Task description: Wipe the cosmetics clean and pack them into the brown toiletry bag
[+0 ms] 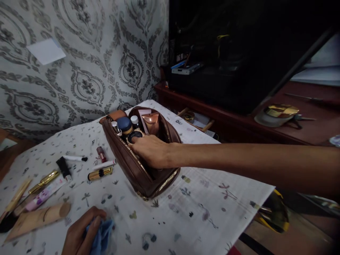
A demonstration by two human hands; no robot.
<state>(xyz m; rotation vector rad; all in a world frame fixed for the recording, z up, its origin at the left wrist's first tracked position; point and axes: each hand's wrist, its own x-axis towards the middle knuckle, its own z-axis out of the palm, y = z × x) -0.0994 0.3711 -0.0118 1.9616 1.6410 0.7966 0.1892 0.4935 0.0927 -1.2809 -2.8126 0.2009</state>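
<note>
A brown makeup bag (124, 156) lies unzipped on the table. My right hand (152, 150) reaches into its opening from the right, fingers closed at a round black-topped cosmetic container (135, 135); the grip's underside is hidden. Around that container in the bag are a blue-lidded jar (124, 124), a white-capped bottle (134, 119), a copper-coloured tube (151, 123) and a silver-capped item (115, 127). Near the table's front edge, my left hand (83, 232) is closed on a crumpled blue cloth (102, 235).
Left of the bag lie a gold-and-black tube (100, 174), a small dark red tube (101, 154), a black tube (63, 168), a beige tube (39, 219) and several other cosmetics. A dark screen (239, 63) stands on a red-brown cabinet (186, 102) behind the patterned tablecloth (202, 202).
</note>
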